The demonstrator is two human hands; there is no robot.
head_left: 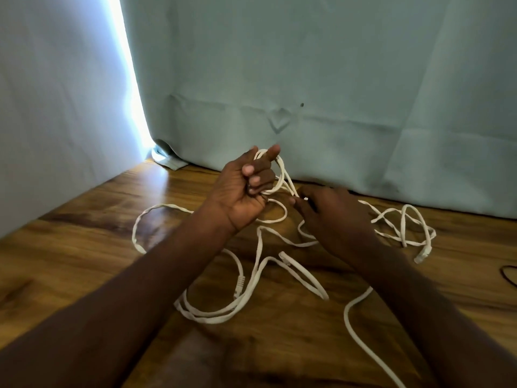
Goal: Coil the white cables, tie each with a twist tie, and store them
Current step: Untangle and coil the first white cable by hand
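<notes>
Head view: left hand (246, 189) raised above the brown wood-grain desk (84, 247), fingers curled round a small coil of flat white cable (275, 175). Right hand (333, 217) pinches the strand just beside it. Loose cable sprawls across the desk before a pale green curtain (307, 79).

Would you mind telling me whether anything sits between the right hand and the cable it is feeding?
Nothing visible does: the right hand already touches the white cable, coiled in the left hand.
</notes>
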